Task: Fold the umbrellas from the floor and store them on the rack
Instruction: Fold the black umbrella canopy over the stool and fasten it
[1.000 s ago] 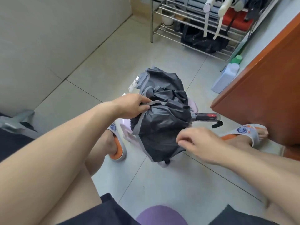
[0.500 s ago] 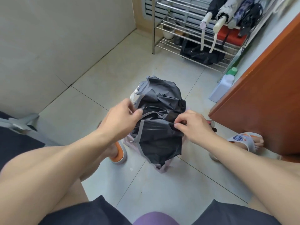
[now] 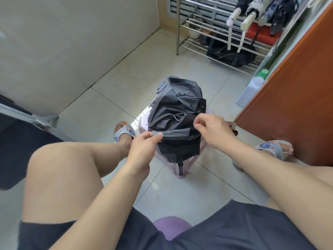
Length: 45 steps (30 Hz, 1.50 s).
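A collapsed black umbrella (image 3: 177, 105) with grey-trimmed fabric lies bunched on a small pink stool (image 3: 182, 170) between my feet. My left hand (image 3: 144, 148) pinches the grey edge of one fabric panel at the umbrella's near left side. My right hand (image 3: 212, 130) pinches the same panel's other end, so the panel is stretched flat between both hands. The umbrella's handle is mostly hidden behind my right hand. At the back right stands a metal rack (image 3: 212, 31) holding several folded umbrellas (image 3: 255, 8) on its upper shelf.
An orange-brown wooden door or cabinet (image 3: 295, 87) stands close on the right, with a white bottle with a green cap (image 3: 252, 87) beside it. A black bag (image 3: 232, 55) sits on the rack's low shelf. A beige wall runs along the left. I sit on a purple stool (image 3: 171, 226).
My right hand moved from the handle side onto the fabric and took hold of a panel. My left hand shifted down to the panel's grey edge. The two hands then pulled the panel flat.
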### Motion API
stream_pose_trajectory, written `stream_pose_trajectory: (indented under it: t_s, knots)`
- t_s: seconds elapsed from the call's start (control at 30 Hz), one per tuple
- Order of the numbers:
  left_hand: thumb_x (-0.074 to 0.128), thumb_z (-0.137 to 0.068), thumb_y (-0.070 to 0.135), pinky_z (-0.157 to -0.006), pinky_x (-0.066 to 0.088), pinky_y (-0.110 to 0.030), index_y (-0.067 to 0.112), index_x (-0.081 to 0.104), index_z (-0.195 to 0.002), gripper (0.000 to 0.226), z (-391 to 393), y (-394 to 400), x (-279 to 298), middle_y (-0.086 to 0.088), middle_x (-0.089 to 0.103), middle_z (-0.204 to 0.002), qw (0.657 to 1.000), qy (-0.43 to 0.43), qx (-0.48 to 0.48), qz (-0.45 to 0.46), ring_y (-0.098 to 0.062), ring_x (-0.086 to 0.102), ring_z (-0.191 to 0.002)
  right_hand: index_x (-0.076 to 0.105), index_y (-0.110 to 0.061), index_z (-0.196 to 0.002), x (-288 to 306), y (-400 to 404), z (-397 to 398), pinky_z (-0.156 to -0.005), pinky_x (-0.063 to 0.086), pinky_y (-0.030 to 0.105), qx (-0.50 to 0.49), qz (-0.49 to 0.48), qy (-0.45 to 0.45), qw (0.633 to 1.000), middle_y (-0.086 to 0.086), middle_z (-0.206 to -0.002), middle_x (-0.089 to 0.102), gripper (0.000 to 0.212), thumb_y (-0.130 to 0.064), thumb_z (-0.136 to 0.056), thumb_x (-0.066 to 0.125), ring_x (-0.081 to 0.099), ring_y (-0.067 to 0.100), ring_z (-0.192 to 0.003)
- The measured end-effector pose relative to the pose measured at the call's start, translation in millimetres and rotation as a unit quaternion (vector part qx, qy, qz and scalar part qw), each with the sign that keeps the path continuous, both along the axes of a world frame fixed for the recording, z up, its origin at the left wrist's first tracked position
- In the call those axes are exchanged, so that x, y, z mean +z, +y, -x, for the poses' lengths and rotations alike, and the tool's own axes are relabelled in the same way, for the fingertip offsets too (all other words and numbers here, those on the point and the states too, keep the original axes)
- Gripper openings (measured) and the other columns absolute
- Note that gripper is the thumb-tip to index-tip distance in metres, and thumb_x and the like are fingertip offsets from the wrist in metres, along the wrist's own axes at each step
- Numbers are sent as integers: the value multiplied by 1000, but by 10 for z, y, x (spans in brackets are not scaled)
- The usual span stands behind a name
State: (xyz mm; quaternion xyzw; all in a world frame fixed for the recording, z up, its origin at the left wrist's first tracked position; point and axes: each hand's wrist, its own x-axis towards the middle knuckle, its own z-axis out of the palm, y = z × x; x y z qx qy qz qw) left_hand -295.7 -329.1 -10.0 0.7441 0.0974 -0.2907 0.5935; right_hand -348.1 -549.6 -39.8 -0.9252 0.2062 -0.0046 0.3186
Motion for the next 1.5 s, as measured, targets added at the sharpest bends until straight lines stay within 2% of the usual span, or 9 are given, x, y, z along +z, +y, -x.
stream_pose_trajectory:
  t_s: [0.17,0.3,0.5,0.7,0.87,1.03,1.2,1.3,1.5]
  knots:
    - [71,-94,23,-67,39,-26,18,64,-72,24,-3,74,81,14,56,-64,996,-84,15,-25,-11,50,-70,64,-27,-78,19,-30,122,-71,41,30,-66,-2,111,992,-1,-95,69,15,-30,-93,64,62,25,-92]
    - [65,-98,15,-53,31,-24,15,58,-71,27,-31,50,111,16,45,-51,998,-51,14,26,-4,39,-48,78,-31,-97,93,-52,176,-70,43,20,-60,-136,107,983,-11,-103,70,20,-18,-95,62,62,12,-99]
    - [64,-94,8,-60,29,-27,22,62,-52,45,-18,88,-15,0,43,-67,997,-3,42,66,-12,36,-61,74,-34,-112,52,10,91,-89,43,23,-46,-91,100,990,-9,-132,60,41,-8,-92,49,61,17,-110]
    - [61,-95,5,-68,32,-27,22,63,-55,43,-12,107,-52,-10,50,-86,993,13,58,103,-16,43,-75,73,-37,-99,63,35,126,-83,46,26,20,-48,206,977,-5,-113,68,42,-7,-85,47,61,22,-106]
    - [61,-94,6,-68,30,-28,22,61,-55,42,2,111,-55,-9,47,-89,993,14,55,104,-15,41,-75,57,-32,-137,29,101,157,-86,44,29,20,-59,178,982,-6,-118,56,56,-8,-87,44,54,22,-112]
    - [61,-96,5,-59,33,-23,18,57,-66,33,96,84,23,8,50,-60,996,-9,55,75,-9,41,-60,57,-28,-137,7,58,198,-92,45,31,-6,-59,196,979,2,-132,51,52,-8,-91,44,52,27,-123]
    - [67,-95,10,-59,30,-29,20,57,-84,17,144,113,-9,9,47,-57,996,-65,58,11,-13,34,-61,67,-29,-111,14,56,240,-65,43,23,-42,-197,176,964,-4,-102,62,34,-7,-87,59,59,18,-91]
    - [65,-97,10,-56,29,-29,21,57,-94,14,169,138,3,12,58,-57,994,-101,42,6,-14,34,-55,74,-26,-95,8,52,270,-84,57,33,-89,-270,167,944,-5,-95,67,21,-9,-83,70,64,19,-93]
    - [59,-100,6,-59,40,-23,20,79,-96,25,147,165,93,12,63,-61,989,-138,-16,-40,-6,50,-56,77,-27,-90,46,129,313,-75,49,24,-100,-187,71,975,-13,-91,72,14,-17,-87,68,66,11,-88]
